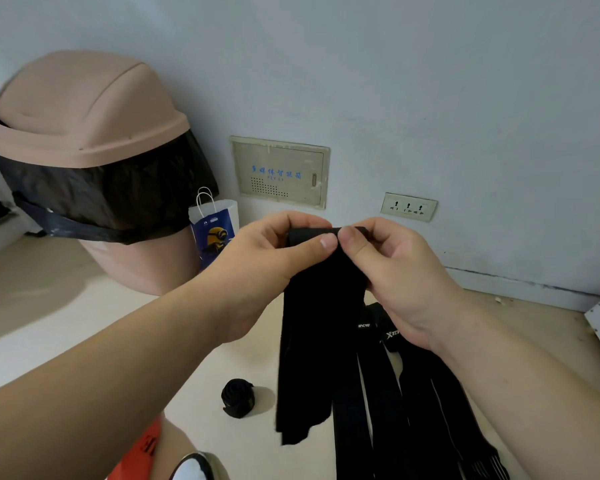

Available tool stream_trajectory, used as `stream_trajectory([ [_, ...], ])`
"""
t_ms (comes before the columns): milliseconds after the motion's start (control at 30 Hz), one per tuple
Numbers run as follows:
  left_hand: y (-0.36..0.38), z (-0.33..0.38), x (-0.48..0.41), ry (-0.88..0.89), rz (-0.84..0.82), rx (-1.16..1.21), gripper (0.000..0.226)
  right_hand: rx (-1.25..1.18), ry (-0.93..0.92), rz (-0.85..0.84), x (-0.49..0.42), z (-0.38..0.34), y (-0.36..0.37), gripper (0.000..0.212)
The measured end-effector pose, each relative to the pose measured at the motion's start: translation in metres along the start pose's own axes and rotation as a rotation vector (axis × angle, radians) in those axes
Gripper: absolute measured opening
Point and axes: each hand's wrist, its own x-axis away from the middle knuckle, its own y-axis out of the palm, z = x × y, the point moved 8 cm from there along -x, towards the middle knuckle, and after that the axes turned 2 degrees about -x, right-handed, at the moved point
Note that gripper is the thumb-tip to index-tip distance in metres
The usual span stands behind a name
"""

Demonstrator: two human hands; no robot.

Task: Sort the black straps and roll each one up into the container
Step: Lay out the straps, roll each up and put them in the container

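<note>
A long black strap (309, 341) hangs down in front of me, its top end folded over. My left hand (267, 261) and my right hand (392, 271) both pinch that top end, thumbs side by side. Several more black straps (413, 403) lie stretched out on the pale floor under my right forearm, two with white logos. One rolled-up black strap (238, 398) stands on the floor to the left of the hanging one. No container for the rolls is in sight.
A pink swing-lid bin (84, 109) with a black liner stands at the left. A small blue and white paper bag (215, 230) leans beside it. The wall carries a panel box (279, 171) and a socket (408, 206). My knee (174, 448) shows at the bottom.
</note>
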Motion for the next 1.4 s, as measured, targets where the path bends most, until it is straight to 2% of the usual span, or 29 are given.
stream_trajectory([
  [100, 0.007, -0.015, -0.003, -0.151, -0.068, -0.021, 0.038, 0.047, -0.087, 0.050, 0.002, -0.006, 0.000, 0.013],
  [167, 0.010, -0.023, -0.003, -0.240, -0.103, -0.045, 0.049, 0.213, -0.192, 0.071, 0.002, -0.012, -0.005, 0.013],
  [267, 0.007, -0.021, -0.004, -0.219, -0.097, -0.095, 0.048, 0.407, -0.287, 0.037, 0.002, -0.016, -0.005, 0.016],
  [333, 0.003, -0.015, -0.004, -0.168, -0.065, -0.057, 0.040, 0.311, -0.242, -0.003, 0.000, -0.013, -0.006, 0.016],
  [400, 0.002, -0.009, -0.003, -0.108, -0.044, -0.017, 0.026, 0.098, -0.103, -0.048, 0.000, -0.007, -0.005, 0.014],
  [467, 0.003, -0.002, -0.003, -0.035, -0.040, -0.030, 0.016, -0.023, 0.073, -0.119, 0.001, 0.004, -0.001, 0.047],
  [500, 0.004, 0.000, -0.003, -0.006, -0.042, -0.044, 0.016, -0.029, 0.118, -0.142, 0.000, 0.008, -0.001, 0.058],
  [533, 0.004, 0.002, -0.002, 0.018, -0.045, -0.055, 0.018, -0.043, 0.129, -0.137, -0.001, 0.010, 0.000, 0.060],
  [633, 0.002, 0.005, -0.002, 0.058, -0.017, -0.112, 0.024, -0.081, 0.056, -0.069, -0.004, 0.009, -0.003, 0.031],
  [700, 0.002, 0.003, -0.002, 0.013, -0.012, -0.064, 0.023, -0.066, -0.004, -0.050, -0.004, 0.006, -0.004, 0.010],
  [767, 0.006, -0.005, -0.003, -0.088, -0.069, 0.011, 0.019, -0.072, -0.037, -0.055, -0.003, 0.002, -0.002, 0.015],
  [833, 0.012, -0.016, -0.001, -0.205, -0.134, 0.001, 0.036, -0.063, -0.055, -0.056, -0.002, 0.001, -0.001, 0.026],
  [900, 0.012, -0.021, -0.001, -0.238, -0.126, -0.045, 0.047, -0.035, -0.055, -0.067, -0.001, 0.000, 0.001, 0.032],
  [1067, 0.004, -0.005, -0.003, -0.078, 0.010, -0.141, 0.034, -0.072, 0.075, -0.086, 0.002, 0.004, 0.000, 0.035],
  [1200, 0.009, 0.002, 0.002, -0.030, -0.018, -0.162, 0.022, -0.057, 0.087, -0.117, 0.002, 0.003, 0.001, 0.039],
  [1367, 0.015, 0.006, 0.008, -0.017, 0.005, -0.217, 0.031, -0.011, 0.024, -0.022, 0.006, 0.002, 0.005, 0.017],
  [1400, 0.017, 0.006, 0.008, -0.017, 0.006, -0.214, 0.033, -0.018, 0.028, -0.016, 0.007, 0.002, 0.007, 0.019],
])
